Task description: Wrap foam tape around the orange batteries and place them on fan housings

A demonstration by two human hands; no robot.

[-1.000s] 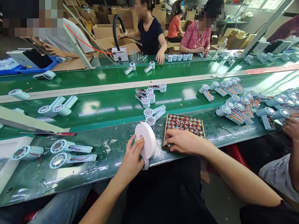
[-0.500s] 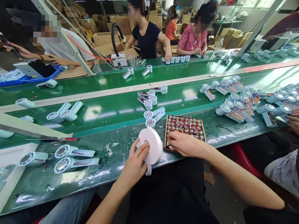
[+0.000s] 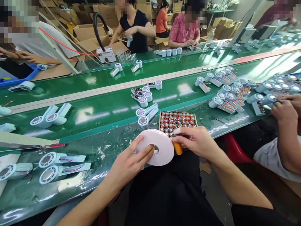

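My left hand [image 3: 130,160] grips a wide roll of white tape [image 3: 164,153], with fingers reaching into its core and others on its flat side. The roll is tilted over the near edge of the bench. Between thumb and fingers, my right hand [image 3: 199,141] holds an orange battery [image 3: 178,148], its end at the rim of the roll. Part of the battery is hidden by my fingers. Just behind stands a shallow cardboard box [image 3: 159,122] packed with rows of orange batteries with red wires, partly covered by my right hand.
Light-blue fan-like housings [image 3: 143,121] lie beyond the roll. More housings [image 3: 49,174] are at the left, beside a red-handled screwdriver [image 3: 55,145]. A thin tool [image 3: 217,119] lies right of the box. A co-worker's hand [image 3: 285,110] is at the right; other people sit across the green bench.
My right hand has come out of the box with an orange battery and brought it to the roll. The roll has tilted flatter. The camera view has shifted right.
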